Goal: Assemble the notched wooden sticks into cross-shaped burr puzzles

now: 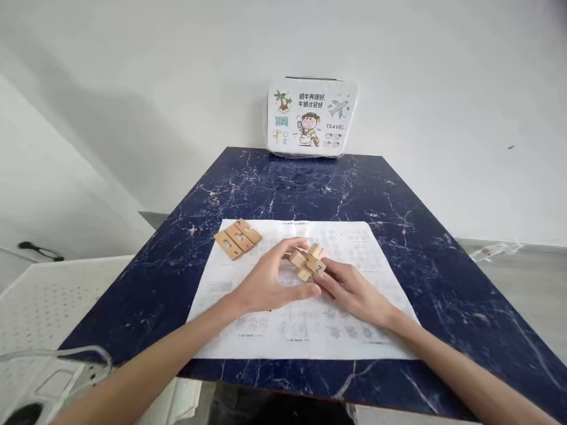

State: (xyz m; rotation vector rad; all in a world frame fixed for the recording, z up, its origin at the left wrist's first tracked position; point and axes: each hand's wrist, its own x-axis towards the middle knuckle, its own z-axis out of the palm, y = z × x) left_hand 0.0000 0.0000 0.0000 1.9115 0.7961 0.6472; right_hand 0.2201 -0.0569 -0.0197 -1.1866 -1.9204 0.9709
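A wooden burr puzzle (305,261) of interlocked light-coloured bars is between my two hands, above a printed sheet (212,307). One bar end shows a dark "2". My right hand (354,292) grips it from the right, with fingers against the numbered bar. From the left, my left hand (270,280) curves round it, index finger at the far side and thumb stretched along the near side. Its other fingertips are partly hidden behind the bars. Several flat notched wooden pieces (238,239) with numbers lie side by side at the sheet's far left corner.
The sheet of faint diagrams lies on a dark blue marbled table (301,189). A white case (312,118) with cartoon prints stands at the far edge against the wall. White perforated furniture (48,295) and a pale cable (57,352) are at the left.
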